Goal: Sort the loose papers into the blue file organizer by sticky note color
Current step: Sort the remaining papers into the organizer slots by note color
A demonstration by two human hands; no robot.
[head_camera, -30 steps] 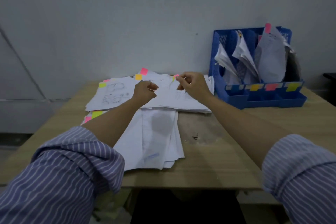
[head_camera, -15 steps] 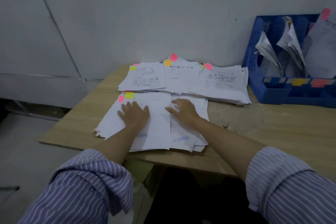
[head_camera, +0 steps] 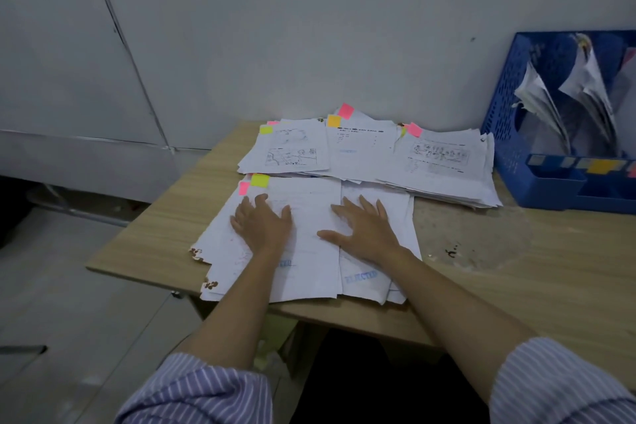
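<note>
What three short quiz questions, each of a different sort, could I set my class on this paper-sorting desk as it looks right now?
1. True or false: the left hand is pinching a sticky note.
2. Which colour is the sticky note at the top left corner of the near paper stack under the hands? A) blue B) yellow-green C) white
3. Fill in: the blue file organizer stands at the table's far ____ side, against the wall.

Key
1. False: both it and the right hand lie flat, fingers spread, on the near stack.
2. B, with a pink one beside it.
3. Right.
</note>
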